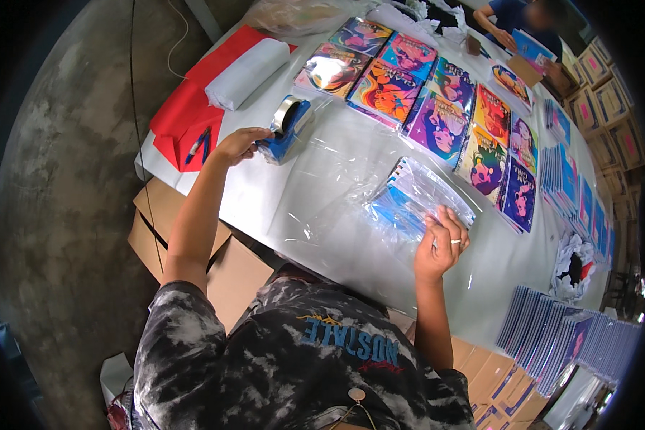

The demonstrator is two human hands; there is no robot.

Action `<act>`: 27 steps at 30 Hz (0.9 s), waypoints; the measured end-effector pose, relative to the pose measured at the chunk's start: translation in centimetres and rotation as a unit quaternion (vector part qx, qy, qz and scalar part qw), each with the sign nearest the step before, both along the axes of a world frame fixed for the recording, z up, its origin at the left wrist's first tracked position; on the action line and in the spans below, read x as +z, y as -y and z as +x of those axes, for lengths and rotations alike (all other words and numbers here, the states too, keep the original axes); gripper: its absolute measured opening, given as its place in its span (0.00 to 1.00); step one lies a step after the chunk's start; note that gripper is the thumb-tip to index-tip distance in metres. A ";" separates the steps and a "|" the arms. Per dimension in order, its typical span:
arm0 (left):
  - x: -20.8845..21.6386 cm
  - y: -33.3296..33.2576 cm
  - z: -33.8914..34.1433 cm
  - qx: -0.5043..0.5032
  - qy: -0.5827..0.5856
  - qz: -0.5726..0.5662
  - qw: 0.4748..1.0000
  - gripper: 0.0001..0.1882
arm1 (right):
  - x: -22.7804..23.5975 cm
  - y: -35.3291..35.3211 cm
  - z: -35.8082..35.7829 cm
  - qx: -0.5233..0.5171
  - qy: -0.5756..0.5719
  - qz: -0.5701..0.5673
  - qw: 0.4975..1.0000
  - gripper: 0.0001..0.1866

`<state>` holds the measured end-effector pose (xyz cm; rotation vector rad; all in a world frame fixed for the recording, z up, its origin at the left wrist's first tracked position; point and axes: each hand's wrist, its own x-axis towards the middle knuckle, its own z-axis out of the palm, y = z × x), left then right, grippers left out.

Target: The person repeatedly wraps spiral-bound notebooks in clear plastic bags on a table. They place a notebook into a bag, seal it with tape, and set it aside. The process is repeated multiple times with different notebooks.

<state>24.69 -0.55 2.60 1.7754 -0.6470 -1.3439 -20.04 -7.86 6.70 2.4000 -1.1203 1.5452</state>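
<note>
My left hand (245, 145) is closed at the near end of a blue tape dispenser (288, 142), fingers curled against it. A roll of tape (287, 115) sits in the dispenser; any strip between my fingers is too small to see. On the table before me lies a spiral notebook (424, 192) in loose clear plastic film (362, 193), its white and blue side up. My right hand (443, 244), with a ring on one finger, grips the notebook's near edge through the film, fingers bent over it.
Rows of colourful notebooks (437, 122) cover the table's far side. Left of the dispenser are a white roll (247, 72), a red sheet (183, 107) and pens (197, 147). Notebook stacks (545, 333) stand at right. A person (527, 29) handles notebooks at the far right, near cartons (602, 100).
</note>
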 end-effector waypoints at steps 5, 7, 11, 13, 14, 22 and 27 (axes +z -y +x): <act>-2.0 -6.1 -1.9 0.060 -0.190 -0.197 0.960 0.06 | -0.3 0.2 -0.2 -0.004 0.009 -0.001 1.000 0.07; -2.9 -6.2 -1.4 0.144 0.138 -0.038 0.979 0.07 | -0.4 0.0 -0.1 0.000 0.014 0.005 1.000 0.07; 2.6 1.4 -9.1 0.296 0.299 -0.247 0.873 0.13 | -0.5 0.3 -0.4 -0.003 0.012 0.017 1.000 0.07; 8.5 2.6 -18.1 0.180 0.072 -0.350 0.916 0.14 | -0.3 0.2 -0.8 -0.009 0.004 0.025 1.000 0.07; 9.8 1.8 -22.1 0.066 -0.031 -0.356 0.932 0.13 | -0.1 0.1 -0.6 -0.006 0.007 0.027 1.000 0.07; 5.6 2.1 -31.1 -0.027 -0.065 -0.075 0.995 0.21 | 1.0 -1.5 -0.5 -0.026 -0.082 0.094 0.992 0.17; -1.0 2.3 -30.6 -0.018 0.010 -0.012 1.000 0.19 | 6.4 -1.1 -1.2 0.027 -0.220 0.197 0.955 0.25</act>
